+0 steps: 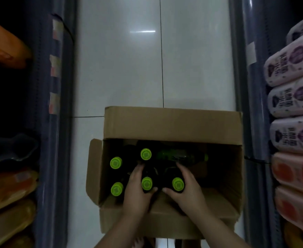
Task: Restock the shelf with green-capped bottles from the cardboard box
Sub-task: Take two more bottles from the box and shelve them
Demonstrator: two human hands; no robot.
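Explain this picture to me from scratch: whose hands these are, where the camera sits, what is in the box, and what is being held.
There is no machine here. A person wears one camera on the head, looking down at their own bare hands. An open brown cardboard box sits on a pale tiled floor between two dim shelves of packaged drinks. Inside stand dark bottles with bright green caps; one more lies on its side. The left hand wraps around one upright green-capped bottle, and the right hand wraps around the upright green-capped bottle beside it. Both bottles are in the box.
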